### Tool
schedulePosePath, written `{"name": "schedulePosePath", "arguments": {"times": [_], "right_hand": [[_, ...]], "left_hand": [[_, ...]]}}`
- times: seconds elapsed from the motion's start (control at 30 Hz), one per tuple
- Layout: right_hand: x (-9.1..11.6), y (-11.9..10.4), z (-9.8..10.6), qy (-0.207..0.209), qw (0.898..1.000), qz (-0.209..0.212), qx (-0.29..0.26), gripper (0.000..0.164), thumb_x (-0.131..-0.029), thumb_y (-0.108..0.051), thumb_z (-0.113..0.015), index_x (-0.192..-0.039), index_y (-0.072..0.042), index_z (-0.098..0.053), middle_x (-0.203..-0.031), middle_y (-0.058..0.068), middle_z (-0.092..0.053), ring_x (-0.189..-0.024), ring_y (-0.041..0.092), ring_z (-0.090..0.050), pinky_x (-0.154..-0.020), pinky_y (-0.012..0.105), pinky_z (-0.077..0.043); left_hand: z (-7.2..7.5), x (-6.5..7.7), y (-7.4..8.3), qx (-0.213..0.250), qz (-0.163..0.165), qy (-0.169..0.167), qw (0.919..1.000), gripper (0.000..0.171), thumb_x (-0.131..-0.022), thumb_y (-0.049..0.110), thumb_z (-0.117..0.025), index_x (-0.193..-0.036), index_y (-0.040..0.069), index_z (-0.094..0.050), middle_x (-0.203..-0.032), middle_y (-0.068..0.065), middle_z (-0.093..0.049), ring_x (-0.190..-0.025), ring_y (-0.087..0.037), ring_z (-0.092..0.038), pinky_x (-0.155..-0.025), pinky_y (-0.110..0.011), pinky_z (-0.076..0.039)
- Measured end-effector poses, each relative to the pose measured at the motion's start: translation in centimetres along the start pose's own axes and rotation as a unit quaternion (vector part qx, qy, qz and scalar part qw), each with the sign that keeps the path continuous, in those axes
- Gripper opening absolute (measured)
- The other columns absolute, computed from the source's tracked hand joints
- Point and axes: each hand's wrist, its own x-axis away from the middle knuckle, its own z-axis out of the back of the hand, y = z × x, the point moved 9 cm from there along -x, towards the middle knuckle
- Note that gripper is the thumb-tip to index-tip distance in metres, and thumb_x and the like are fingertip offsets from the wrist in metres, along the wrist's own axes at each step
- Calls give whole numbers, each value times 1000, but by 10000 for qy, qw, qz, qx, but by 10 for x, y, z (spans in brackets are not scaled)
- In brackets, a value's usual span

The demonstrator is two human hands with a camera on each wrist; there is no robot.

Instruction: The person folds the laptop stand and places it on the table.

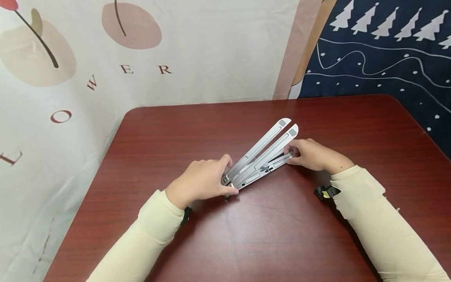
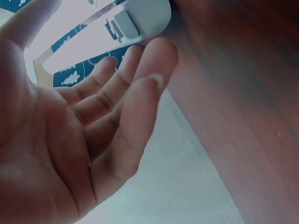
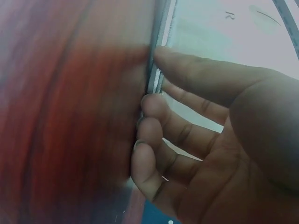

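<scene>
A silver folding laptop stand (image 1: 266, 156) is partly unfolded, its two long arms angled up from the base toward the back right. Around its hinged end, at the lower left, my left hand (image 1: 202, 180) holds on with thumb and fingers apart on either side. My right hand (image 1: 317, 154) pinches the far right end of the base, below the raised arms. In the left wrist view a rounded end of the stand (image 2: 140, 23) shows beside curved fingers (image 2: 140, 107). The right wrist view shows fingertips (image 3: 154, 105) along the thin edge of the base.
The stand is over a dark red wooden table (image 1: 169, 133) with rounded back corners. Behind it hang a pale printed cloth (image 1: 218, 51) and a navy cloth (image 1: 370, 58) with white trees. A black strap (image 1: 325, 193) sits by the right cuff.
</scene>
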Motion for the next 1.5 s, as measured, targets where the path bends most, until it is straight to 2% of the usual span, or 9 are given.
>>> {"name": "schedulePosePath", "arguments": {"times": [0.13, 0.4, 0.6, 1.03, 1.17, 1.33, 1.4, 1.5], "right_hand": [[0, 2, -2, -21, 10000, -39, -72, 22, -87, -11, -76, -104, -5, -63, -77, 3, -59, -69, 15, -52, -66, 30, -43], [-2, -1, -1, 31, 9999, 82, -134, 21, -86, -10, -76, -102, -9, -63, -75, 3, -57, -67, 15, -51, -65, 31, -42], [0, -2, 0, 20, 9997, 113, -221, 18, -86, -11, -76, -99, -10, -63, -75, 2, -58, -67, 14, -51, -65, 30, -42], [0, 1, 1, -20, 9994, 120, -327, 22, -86, -9, -76, -99, -7, -58, -73, 2, -57, -66, 14, -50, -62, 29, -41], [0, 1, 2, 19, 9991, 170, -386, 33, -85, -8, -76, -109, -5, -54, -73, 3, -58, -66, 14, -51, -63, 29, -42], [1, 1, 1, -129, 9991, 165, -375, 55, -88, -9, -75, -138, -7, -52, -74, 2, -57, -65, 13, -50, -60, 28, -42], [1, 2, 0, -201, 9991, 134, -349, 57, -89, -10, -74, -142, -8, -53, -73, 2, -56, -64, 13, -48, -58, 27, -41], [1, 2, -1, -222, 9993, 129, -275, 52, -89, -10, -73, -138, -6, -57, -73, 2, -56, -63, 13, -48, -58, 27, -40]], "left_hand": [[-5, 2, 2, -52, -9, 14, 10000, 70, -73, 62, -79, -121, 20, -50, -93, 11, -70, -77, -14, -66, -71, -41, -52], [1, 2, -1, -140, -35, 117, 9998, 63, -75, 57, -80, -115, 19, -50, -73, 11, -59, -67, -13, -59, -65, -41, -50], [5, 0, -4, -216, -97, 169, 9996, 54, -77, 53, -81, -108, 20, -52, -75, 12, -58, -65, -13, -56, -63, -39, -47], [7, -3, -5, -232, -145, 179, 9995, 51, -77, 50, -82, -109, 20, -55, -83, 10, -63, -67, -13, -57, -64, -38, -48], [8, -3, -5, -260, -197, 232, 9992, 48, -77, 49, -82, -106, 21, -55, -83, 10, -63, -66, -12, -55, -62, -37, -47], [9, -4, -4, -296, -218, 236, 9990, 46, -77, 49, -82, -104, 22, -55, -83, 10, -62, -65, -12, -54, -62, -36, -45], [9, -4, -5, -301, -212, 235, 9990, 46, -77, 49, -82, -103, 22, -55, -82, 10, -62, -65, -12, -54, -61, -35, -44], [9, -4, -6, -309, -215, 263, 9989, 45, -77, 48, -83, -101, 22, -55, -81, 10, -61, -65, -12, -54, -60, -35, -43]]}}
